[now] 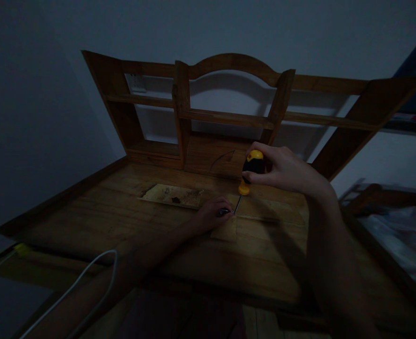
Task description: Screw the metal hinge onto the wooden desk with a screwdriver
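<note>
My right hand (282, 169) is wrapped round the yellow and black handle of a screwdriver (252, 169), held nearly upright with its thin shaft pointing down and left to the desk. My left hand (213, 214) rests on the wooden desk top (123, 221), its fingers pinched round a small dark object at the screwdriver's tip, too small to name. Both hands sit over a lighter wooden strip (180, 195) set into the desk top. The scene is very dim.
A wooden shelf unit (229, 117) with an arched middle stands along the desk's back edge against a pale wall. A white cable (84, 278) loops over the near left edge. A bed or bedding (402, 235) lies at the right.
</note>
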`<state>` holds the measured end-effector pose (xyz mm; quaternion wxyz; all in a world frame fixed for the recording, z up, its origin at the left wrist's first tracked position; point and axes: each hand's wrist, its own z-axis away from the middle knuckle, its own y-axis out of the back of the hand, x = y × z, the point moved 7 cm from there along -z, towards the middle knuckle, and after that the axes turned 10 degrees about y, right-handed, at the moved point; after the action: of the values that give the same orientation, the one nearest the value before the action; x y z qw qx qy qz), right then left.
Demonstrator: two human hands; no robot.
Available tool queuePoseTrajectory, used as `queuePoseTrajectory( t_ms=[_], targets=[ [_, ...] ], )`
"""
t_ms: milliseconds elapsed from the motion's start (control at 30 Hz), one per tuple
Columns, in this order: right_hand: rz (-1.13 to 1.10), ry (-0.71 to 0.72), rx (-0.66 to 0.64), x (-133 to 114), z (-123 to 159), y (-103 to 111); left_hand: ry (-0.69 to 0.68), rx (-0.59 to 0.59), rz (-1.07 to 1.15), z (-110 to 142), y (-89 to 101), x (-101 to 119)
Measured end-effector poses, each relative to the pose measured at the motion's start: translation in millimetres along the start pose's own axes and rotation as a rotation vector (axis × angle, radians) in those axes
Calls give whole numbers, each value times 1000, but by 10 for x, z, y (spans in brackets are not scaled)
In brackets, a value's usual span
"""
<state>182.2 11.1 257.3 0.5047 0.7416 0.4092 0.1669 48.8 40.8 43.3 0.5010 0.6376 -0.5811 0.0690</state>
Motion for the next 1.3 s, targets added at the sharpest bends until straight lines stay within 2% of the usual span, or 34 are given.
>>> queuePoseTrajectory(
  t_ms=[333,667,1033,1300],
  targets=[
    [14,-11,25,-17,13,32,8,-6,-4,-8,14,29],
    [10,-5,25,-23,1,2,21,-10,-2,-1,-14,-14],
    [3,23,50,-55,-26,-34,4,-8,-12,-5,5,38],
    [256,1,131,-142,-53,-53,6,-2,-33,5,-15,2]
  ],
)
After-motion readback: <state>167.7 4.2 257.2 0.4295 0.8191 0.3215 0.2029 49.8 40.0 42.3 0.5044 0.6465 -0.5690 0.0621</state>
